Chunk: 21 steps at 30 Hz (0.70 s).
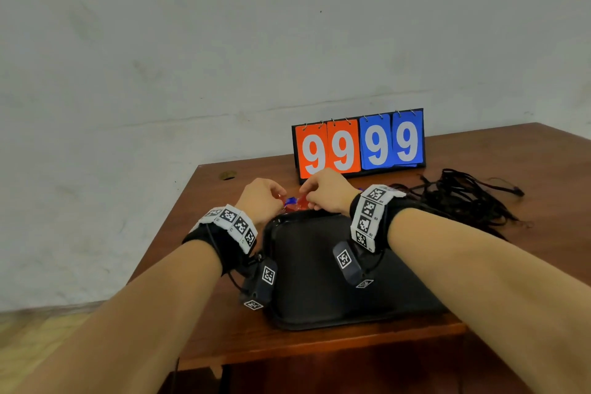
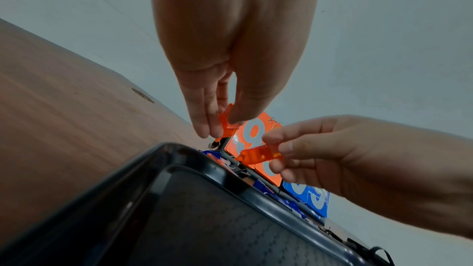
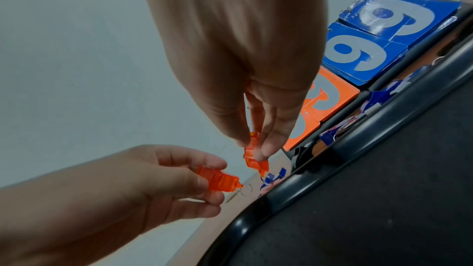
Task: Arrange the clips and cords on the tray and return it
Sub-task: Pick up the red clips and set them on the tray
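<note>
The black tray lies on the wooden table's near edge, with nothing on the part of it that shows. Just past its far rim, my left hand pinches a translucent orange clip between thumb and fingers. My right hand pinches a second orange clip close beside it. Both clips hang a little above the table. More blue and red clips lie scattered on the table along the tray's far rim. A tangle of black cords sits on the table to the right of the tray.
A flip scoreboard reading 9999 stands right behind the hands. The table's left edge runs close to my left wrist, and a grey wall lies beyond it.
</note>
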Available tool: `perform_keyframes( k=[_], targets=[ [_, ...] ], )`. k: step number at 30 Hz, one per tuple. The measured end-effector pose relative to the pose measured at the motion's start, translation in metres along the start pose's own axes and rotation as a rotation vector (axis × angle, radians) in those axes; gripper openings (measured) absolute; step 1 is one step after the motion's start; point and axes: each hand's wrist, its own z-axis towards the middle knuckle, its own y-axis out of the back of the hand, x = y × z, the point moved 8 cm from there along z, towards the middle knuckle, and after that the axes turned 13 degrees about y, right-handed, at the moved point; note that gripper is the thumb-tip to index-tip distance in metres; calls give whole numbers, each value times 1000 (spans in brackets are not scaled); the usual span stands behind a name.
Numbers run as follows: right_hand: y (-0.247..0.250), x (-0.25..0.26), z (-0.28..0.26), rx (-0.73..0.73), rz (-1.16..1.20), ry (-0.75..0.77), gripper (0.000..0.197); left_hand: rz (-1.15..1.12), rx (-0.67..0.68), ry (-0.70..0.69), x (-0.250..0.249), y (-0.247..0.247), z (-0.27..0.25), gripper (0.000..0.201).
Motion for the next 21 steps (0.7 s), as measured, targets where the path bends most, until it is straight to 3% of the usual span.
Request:
perform_keyframes(
  k=[3, 8, 17, 21],
  targets=[
    [2, 3, -2, -7, -110, 49, 29, 126, 3, -45, -6, -8, -1, 33],
    [-8, 10, -9, 111, -225, 87, 34, 285, 60, -105, -6, -21, -5, 36],
    [-17, 19, -23, 153, -209, 118, 31, 405, 123, -167, -4, -30, -19, 32],
    [-26, 24, -27, 241, -224, 132, 39, 449, 176, -175, -1, -32, -23, 31]
  ],
)
